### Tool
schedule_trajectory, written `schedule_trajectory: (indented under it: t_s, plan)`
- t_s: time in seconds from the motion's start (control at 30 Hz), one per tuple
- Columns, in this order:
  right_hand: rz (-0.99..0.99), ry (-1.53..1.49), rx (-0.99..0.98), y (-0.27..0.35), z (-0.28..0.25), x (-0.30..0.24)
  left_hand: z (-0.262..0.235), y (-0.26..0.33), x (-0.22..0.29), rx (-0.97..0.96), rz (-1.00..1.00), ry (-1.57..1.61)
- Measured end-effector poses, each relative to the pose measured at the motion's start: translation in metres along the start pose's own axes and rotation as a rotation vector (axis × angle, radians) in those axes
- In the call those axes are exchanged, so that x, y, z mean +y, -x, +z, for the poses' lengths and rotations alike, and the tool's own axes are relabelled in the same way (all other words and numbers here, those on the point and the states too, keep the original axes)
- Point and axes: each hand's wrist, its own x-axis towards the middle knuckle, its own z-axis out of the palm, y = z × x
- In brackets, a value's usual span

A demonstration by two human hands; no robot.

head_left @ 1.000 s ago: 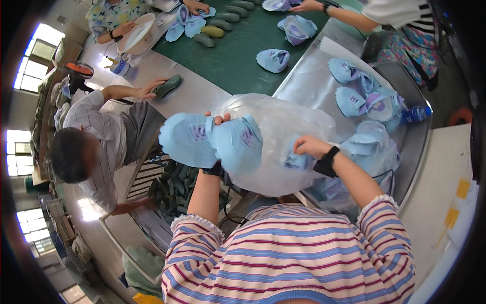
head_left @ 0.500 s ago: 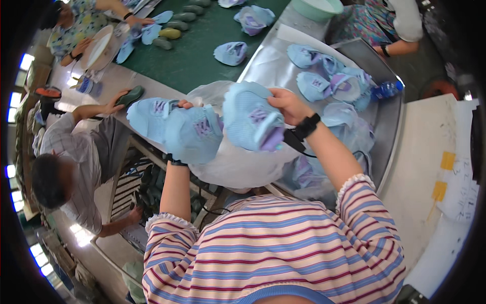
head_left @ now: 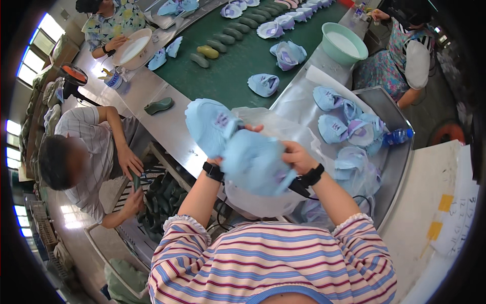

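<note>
Two light blue shoe uppers with purple marks are held up in front of me. My left hand (head_left: 221, 161), mostly hidden behind them, grips the left shoe upper (head_left: 208, 124). My right hand (head_left: 296, 157) is closed on the blurred right shoe upper (head_left: 253, 162), which overlaps the first. Behind them lies a clear plastic bag (head_left: 283, 131) holding more uppers on the metal tray (head_left: 392, 172). Both wrists wear black bands.
Several more blue uppers (head_left: 344, 124) and a water bottle (head_left: 397, 136) lie in the tray. A green conveyor belt (head_left: 238, 61) carries uppers and green shoe lasts. A person in a striped shirt (head_left: 86, 152) sits left; others work at the far side, near a green basin (head_left: 344, 43).
My right hand pulled an upper out of the bag and brought it over against the one in my left hand. The view tilted, showing more of the far belt.
</note>
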Motion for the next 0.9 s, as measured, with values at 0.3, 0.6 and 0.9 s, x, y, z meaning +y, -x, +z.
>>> schedule_trajectory:
  t_s: [0.3, 0.6, 0.9]
  plan:
    - [-0.276, -0.395, 0.061, -0.021, -0.002, -0.036, 0.003, -0.034, 0.026, 0.173, -0.292, -0.362]
    - [-0.393, -0.51, 0.462, -0.025, -0.058, -0.035, -0.063, -0.158, 0.088, 0.482, -0.225, -0.675]
    - [-0.46, -0.474, 0.463, 0.008, -0.034, -0.045, -0.068, -0.161, 0.069, 0.555, 0.806, -2.339]
